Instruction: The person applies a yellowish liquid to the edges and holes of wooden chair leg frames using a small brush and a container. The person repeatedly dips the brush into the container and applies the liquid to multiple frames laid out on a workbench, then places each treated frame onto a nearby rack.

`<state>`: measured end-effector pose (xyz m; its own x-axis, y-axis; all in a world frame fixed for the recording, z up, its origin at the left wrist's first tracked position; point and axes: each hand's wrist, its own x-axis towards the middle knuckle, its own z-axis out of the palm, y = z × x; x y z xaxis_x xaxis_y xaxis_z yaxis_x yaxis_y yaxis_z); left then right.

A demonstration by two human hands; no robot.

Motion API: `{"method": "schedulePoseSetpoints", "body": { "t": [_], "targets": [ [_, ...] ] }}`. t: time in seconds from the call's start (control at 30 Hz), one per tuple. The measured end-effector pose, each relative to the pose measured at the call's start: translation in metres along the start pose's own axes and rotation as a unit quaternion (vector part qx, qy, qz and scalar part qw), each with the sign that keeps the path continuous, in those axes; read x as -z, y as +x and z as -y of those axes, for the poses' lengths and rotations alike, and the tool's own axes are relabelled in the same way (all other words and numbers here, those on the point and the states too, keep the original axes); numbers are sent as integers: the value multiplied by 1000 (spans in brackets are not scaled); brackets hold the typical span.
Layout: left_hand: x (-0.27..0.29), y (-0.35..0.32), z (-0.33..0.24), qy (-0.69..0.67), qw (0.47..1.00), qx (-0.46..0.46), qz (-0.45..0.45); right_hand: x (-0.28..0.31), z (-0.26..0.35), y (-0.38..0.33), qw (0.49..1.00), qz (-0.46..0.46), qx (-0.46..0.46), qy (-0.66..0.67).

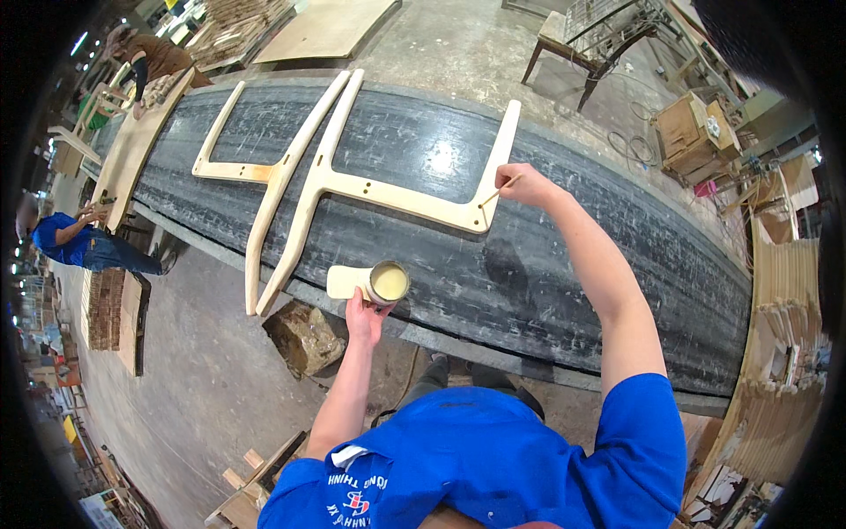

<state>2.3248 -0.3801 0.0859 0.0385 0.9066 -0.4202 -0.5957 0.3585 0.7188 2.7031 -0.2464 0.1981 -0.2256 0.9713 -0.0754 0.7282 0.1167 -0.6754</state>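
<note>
My left hand (363, 319) is closed around a round cup (389, 282) of creamy yellow liquid. Against that cup sits a pale yellow, flat-looking piece (345, 282) whose kind I cannot make out. Between the pinched fingers of my right hand (523, 183) is a thin wooden stick (495, 196), its tip at a small dark hole near the corner of a pale wooden chair frame part (414, 203). To its left lies a similar wooden frame part (280, 176), with an orange-brown patch on its crosspiece. Both parts rest on a dark, scuffed worktable (564, 291).
A person in blue (66, 240) stands at the left, and another person (154, 57) bends over a wooden board (145, 145) at the table's far left end. A cardboard box (304, 338) sits below the near edge. Stacked wooden pieces (784, 291) line the right.
</note>
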Motion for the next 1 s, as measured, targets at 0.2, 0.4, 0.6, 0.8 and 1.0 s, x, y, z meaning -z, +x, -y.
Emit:
{"method": "schedulePoseSetpoints", "body": {
  "t": [0.2, 0.4, 0.6, 0.8, 1.0],
  "targets": [
    [-31, 5, 14, 36, 999, 26, 26, 7, 31, -76, 957, -123, 12, 262],
    [-141, -23, 62, 142, 967, 104, 182, 24, 44, -228, 934, -187, 46, 301],
    [-262, -125, 140, 194, 897, 194, 348, 83, 51, -419, 929, -276, 4, 247],
    [-347, -290, 243, 119, 835, 299, 448, 123, 79, -629, 935, -330, -60, 116],
    [-393, -429, 309, 242, 765, 266, 534, 131, 87, -778, 926, -344, -152, -39]
  ]
}}
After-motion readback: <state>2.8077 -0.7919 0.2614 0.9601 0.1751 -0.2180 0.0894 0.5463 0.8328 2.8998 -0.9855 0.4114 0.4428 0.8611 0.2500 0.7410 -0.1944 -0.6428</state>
